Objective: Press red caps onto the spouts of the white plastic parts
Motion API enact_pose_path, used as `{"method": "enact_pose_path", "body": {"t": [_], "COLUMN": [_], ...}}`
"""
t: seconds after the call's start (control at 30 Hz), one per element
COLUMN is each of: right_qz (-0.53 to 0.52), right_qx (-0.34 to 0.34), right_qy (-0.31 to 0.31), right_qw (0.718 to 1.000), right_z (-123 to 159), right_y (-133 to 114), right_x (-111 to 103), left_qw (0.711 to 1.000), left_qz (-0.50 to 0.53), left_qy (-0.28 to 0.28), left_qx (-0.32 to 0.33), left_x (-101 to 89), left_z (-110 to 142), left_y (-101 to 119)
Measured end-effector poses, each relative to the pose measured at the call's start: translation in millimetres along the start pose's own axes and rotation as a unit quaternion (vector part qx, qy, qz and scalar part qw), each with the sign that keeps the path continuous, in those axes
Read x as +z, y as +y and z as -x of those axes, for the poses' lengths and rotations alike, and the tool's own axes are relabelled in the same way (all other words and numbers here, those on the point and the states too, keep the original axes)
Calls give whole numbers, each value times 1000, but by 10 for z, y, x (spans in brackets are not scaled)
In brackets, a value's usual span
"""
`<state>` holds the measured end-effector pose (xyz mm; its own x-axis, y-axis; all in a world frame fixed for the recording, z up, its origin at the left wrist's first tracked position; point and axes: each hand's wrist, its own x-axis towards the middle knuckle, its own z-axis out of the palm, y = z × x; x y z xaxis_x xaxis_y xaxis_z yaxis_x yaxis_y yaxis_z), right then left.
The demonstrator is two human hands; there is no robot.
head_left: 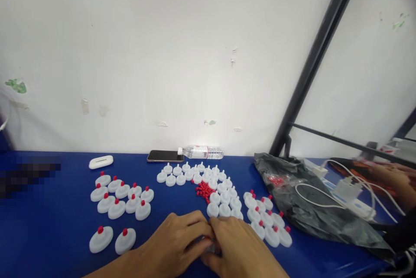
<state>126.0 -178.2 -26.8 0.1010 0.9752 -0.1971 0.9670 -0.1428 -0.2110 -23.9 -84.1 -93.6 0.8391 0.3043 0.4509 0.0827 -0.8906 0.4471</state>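
My left hand and my right hand meet at the front middle of the table, fingers curled in towards each other. Between them a bit of a white nozzle cap shows; the fingers hide most of it. Just beyond lie many white nozzle caps with bare spouts pointing up, curved around a pile of small red tips. White caps with red tips stand in a group at the left. Another red-tipped group stands beside my right hand.
Along the wall lie a white case, a phone and a clear water bottle. At right, a grey plastic bag lies under white cables and a power strip. Another person's arm shows at far right.
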Motion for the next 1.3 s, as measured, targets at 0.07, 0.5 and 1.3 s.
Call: {"method": "enact_pose_path", "body": {"t": [0.07,0.5,1.3], "right_qz": [-5,46,-164], "right_qx": [0,-18,-139], "right_qy": [7,37,212], "right_qw": [1000,998,953], "right_z": [9,-30,19], "right_y": [-1,58,250], "right_x": [-4,85,-27], "left_qw": [1000,999,939], "left_qz": [3,10,230], "left_qy": [0,8,142], "left_qx": [-11,-46,-213], "left_x": [-1,-12,-31], "left_z": [-1,5,-39], "left_y": [1,31,-75]}}
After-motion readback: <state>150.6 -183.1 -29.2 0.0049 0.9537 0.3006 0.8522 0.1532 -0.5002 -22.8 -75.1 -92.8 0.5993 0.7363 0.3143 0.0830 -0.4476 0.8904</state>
